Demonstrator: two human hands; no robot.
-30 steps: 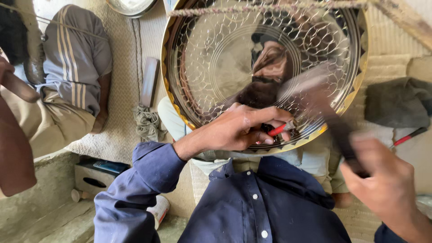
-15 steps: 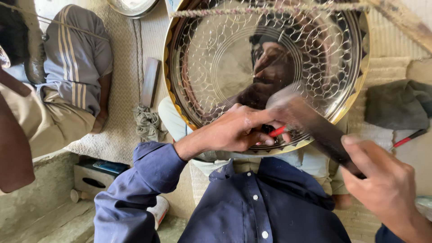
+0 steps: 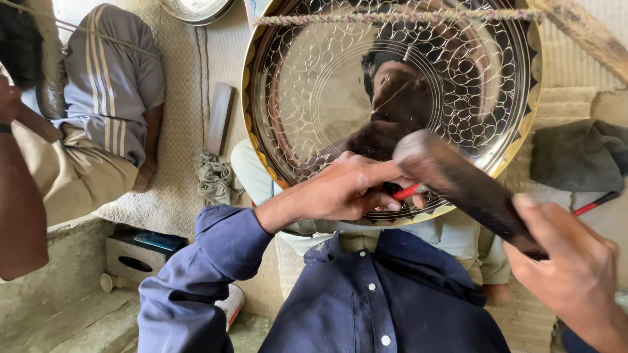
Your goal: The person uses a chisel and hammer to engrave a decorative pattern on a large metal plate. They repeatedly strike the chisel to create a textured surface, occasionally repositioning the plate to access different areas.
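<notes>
Risk: left hand (image 3: 347,193) pinches red-handled chisel (image 3: 405,192) on engraved brass tray (image 3: 392,104), right hand (image 3: 575,274) clamps dark mallet (image 3: 458,180); an off-centre strike hits fingers or skids, scarring the pattern.

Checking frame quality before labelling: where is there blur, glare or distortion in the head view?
Head view: the dark mallet in the right hand is motion-blurred; the brass tray mirrors a dark reflection; the left hand is sharp; edges bow from the wide lens.

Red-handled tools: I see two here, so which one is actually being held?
The red-handled tool pinched in the left hand against the engraved brass tray. The other red-handled tool lies untouched on the mat at right.
</notes>
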